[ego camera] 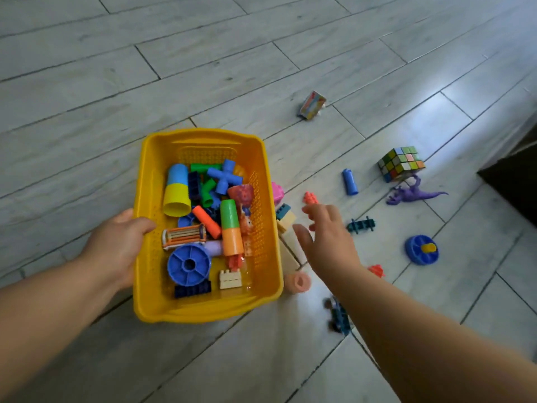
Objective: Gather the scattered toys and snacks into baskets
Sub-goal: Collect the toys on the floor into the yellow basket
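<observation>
1. Here, the fingers (312, 211) of the right hand (331, 242) are spread and loose, grasping nothing. They hover right of centre, above the floor toys just beside the basket. I cannot tell whether they brush anything beneath.
2. The left hand (113, 248) grips the left rim of the yellow basket (203, 314), with the thumb hooked over the edge, holding it at mid-frame.
3. The basket already holds stacking cups (177, 190), pipe pieces, bricks and a blue wheel (189, 264).
4. The step in hand looks like a reach for the next loose toy. Nearest are the orange brick (310, 197), the beige blocks (286, 225) and the teal connector (361, 225).
5. The next move calls for lowering the hand, pinching one small piece, and carrying it over the basket's right wall.
6. Farther right lie a blue cylinder (350, 181), a Rubik's cube (401, 162), a purple dinosaur (415, 193) and a blue disc (421, 250). A small printed carton (312, 104), perhaps a snack, sits apart at upper centre.
</observation>
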`<state>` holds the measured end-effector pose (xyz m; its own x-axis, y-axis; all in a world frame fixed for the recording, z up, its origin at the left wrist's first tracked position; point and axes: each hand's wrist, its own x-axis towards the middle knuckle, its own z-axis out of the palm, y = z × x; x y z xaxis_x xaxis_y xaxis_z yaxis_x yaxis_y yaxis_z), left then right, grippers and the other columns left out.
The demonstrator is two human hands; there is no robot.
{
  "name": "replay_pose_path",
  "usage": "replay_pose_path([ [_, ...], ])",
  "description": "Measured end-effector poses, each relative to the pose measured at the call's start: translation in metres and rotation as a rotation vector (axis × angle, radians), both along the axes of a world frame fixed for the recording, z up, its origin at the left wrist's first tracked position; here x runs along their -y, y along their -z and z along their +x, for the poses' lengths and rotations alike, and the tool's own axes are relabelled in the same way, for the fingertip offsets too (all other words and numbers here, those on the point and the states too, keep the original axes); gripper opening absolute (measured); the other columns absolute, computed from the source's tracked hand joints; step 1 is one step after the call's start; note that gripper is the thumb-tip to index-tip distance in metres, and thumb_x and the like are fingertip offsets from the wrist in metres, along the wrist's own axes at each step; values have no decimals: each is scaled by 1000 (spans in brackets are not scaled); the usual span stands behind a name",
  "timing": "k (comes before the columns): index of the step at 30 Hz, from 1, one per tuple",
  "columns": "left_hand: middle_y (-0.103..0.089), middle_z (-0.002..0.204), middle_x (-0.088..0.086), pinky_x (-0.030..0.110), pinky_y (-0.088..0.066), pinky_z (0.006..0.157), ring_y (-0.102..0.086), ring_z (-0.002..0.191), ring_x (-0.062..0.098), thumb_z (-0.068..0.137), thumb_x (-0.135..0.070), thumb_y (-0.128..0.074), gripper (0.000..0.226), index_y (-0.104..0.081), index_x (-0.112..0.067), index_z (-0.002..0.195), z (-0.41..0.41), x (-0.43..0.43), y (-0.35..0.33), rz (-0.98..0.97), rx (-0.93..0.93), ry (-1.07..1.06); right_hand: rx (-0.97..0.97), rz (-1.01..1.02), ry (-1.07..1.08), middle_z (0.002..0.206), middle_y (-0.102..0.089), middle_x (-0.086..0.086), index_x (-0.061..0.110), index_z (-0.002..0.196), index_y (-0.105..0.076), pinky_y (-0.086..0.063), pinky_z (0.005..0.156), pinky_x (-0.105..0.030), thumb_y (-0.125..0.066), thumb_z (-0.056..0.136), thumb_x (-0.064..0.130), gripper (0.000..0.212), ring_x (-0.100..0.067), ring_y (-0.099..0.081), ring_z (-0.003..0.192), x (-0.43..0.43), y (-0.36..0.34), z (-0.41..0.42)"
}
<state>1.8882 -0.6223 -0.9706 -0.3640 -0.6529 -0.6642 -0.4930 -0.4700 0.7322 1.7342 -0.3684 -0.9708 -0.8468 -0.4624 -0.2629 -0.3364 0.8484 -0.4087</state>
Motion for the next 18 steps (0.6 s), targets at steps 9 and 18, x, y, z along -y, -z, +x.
replay_pose_path([
  [9,-68,86,18,45,-55,70,-63,69,33,95,-6,-49,22,-63,-18,107,11,-16,-6,-21,7,69,134,305,-238,127,-40,1,34,134,-38,-50,76,-34,-43,87,63,55,-25,-56,103,-29,41,42],
  [18,-67,85,21,51,-53,77,-61,68,33,94,-4,-49,21,-65,-18,100,14,-21,-8,-23,1,82,253,329,-342,111,-55,-3,21,112,-57,-48,81,-34,-50,91,23,23,-26,-57,103,-21,43,26],
])
